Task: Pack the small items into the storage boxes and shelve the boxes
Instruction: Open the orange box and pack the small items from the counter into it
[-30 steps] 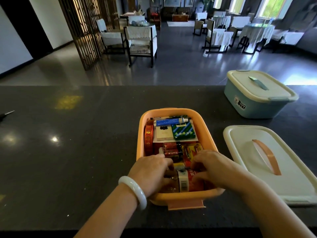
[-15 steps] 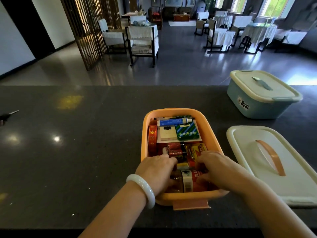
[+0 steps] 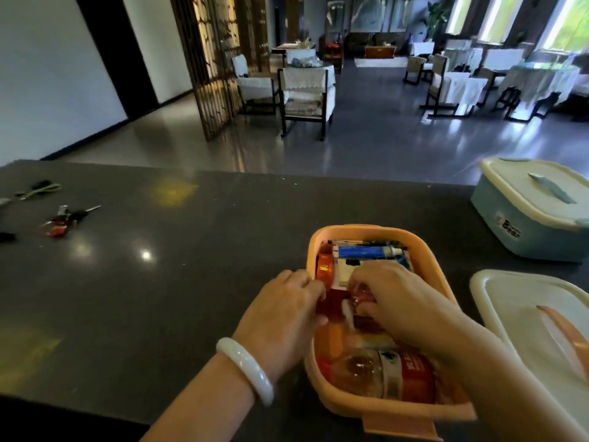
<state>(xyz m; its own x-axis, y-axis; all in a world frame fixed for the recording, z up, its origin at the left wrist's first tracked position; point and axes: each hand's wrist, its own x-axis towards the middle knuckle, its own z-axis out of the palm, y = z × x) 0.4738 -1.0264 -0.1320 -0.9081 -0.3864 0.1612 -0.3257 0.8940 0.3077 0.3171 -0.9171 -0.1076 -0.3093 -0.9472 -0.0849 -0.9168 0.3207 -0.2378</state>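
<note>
An open orange storage box (image 3: 428, 255) stands on the dark counter, packed with small items. A blue tube (image 3: 366, 252) lies at its far end, an orange-red roll (image 3: 325, 267) stands along the left wall, and a bottle with a red label (image 3: 395, 378) lies at the near end. My left hand (image 3: 283, 317), with a white bangle on the wrist, reaches over the left rim and curls its fingers on a red pack (image 3: 331, 304). My right hand (image 3: 404, 307) is over the middle of the box, pinching a small reddish pack (image 3: 361, 296). The hands hide the other items.
The box's cream lid (image 3: 516, 314) with an orange handle lies to the right. A pale blue box (image 3: 522, 228) with its lid on stands at the back right. Keys (image 3: 68, 216) and small dark things lie at the far left. The counter's far edge drops to a room with chairs.
Both hands have moved from the bottle at the near end to the packs in the middle of the box. The view has swung left, bringing the keys into sight.
</note>
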